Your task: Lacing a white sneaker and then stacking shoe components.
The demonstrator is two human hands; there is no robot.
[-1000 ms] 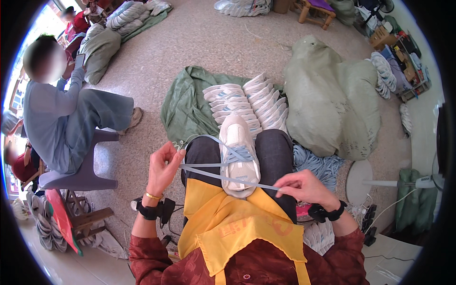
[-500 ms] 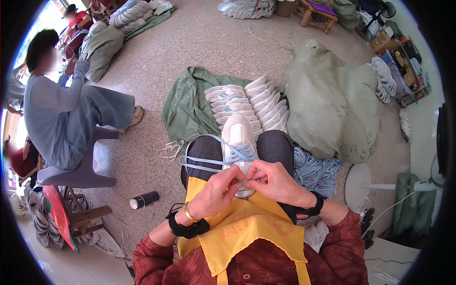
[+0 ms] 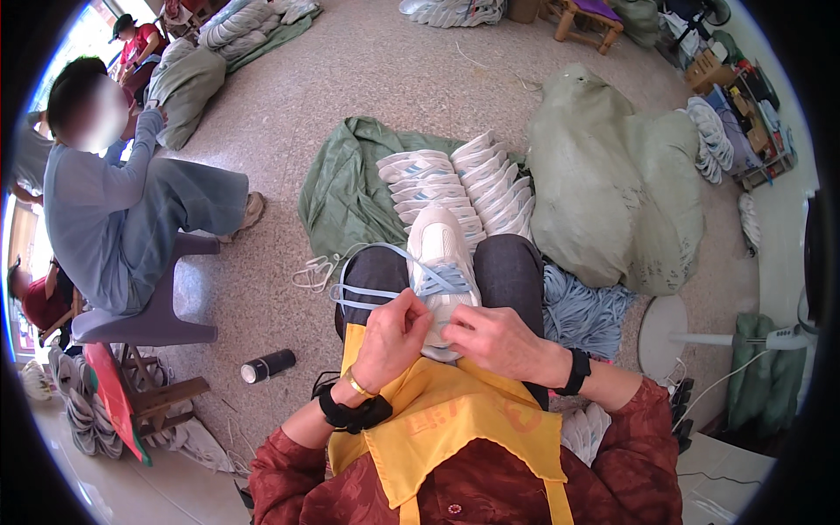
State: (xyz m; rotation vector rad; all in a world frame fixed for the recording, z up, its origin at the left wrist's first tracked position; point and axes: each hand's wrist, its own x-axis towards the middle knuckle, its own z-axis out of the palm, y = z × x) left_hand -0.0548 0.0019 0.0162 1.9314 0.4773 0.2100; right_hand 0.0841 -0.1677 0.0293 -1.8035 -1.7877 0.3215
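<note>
A white shoe (image 3: 435,236) rests between my knees, toe pointing away from me, with light blue laces (image 3: 444,278) crossed over its front. A long loop of blue shoelace (image 3: 357,289) swings out to the left and runs back toward my left hand (image 3: 391,339). That hand is closed in a pinch at the shoe's left side, the lace leading to its fingers. My right hand (image 3: 500,343) is closed too, its fingertips bent over the shoe's tongue and collar; whatever they grip is hidden.
Rows of white shoes (image 3: 424,188) lie ahead on a green sheet (image 3: 337,188). Large sacks (image 3: 582,175) and a pile of blue laces (image 3: 582,306) are on the right, beside a white fan (image 3: 661,337). At left, a person sits on a purple chair (image 3: 166,324); a black cylinder (image 3: 268,366) lies nearby.
My hands, which met over the shoe's opening, have come apart. The left has shifted slightly left and up, while the right stays by the tongue. The blue lace loop has drawn in a little.
</note>
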